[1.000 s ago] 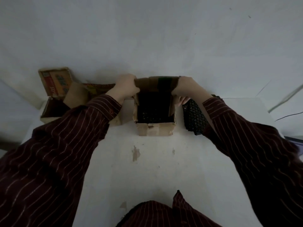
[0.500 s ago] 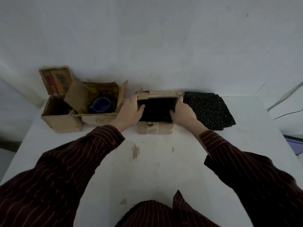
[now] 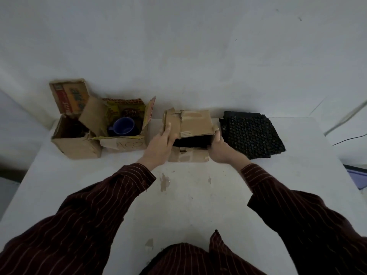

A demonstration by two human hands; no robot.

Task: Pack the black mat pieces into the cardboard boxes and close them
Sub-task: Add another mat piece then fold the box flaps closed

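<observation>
Closing middle cardboard box (image 3: 188, 155); black mat piece (image 3: 190, 139) sits inside under half-lowered back flap (image 3: 195, 122). Left hand (image 3: 159, 144) flat, fingers straight, pressing side flap (image 3: 173, 118). Right hand (image 3: 220, 148) at right wall, fingers hidden, grip unclear. Best to brace box, fold side flaps under first. Spare mat stack (image 3: 252, 133) just beside.

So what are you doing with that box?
A person in a striped dark-red shirt is closing the small brown cardboard box on the white table. The left hand presses its left flap, the right hand grips its right side, and the back flap is partway down over something black inside. One black studded mat piece lies unpacked to its right. Left of it, an open printed cardboard box holds a blue cup.
</observation>
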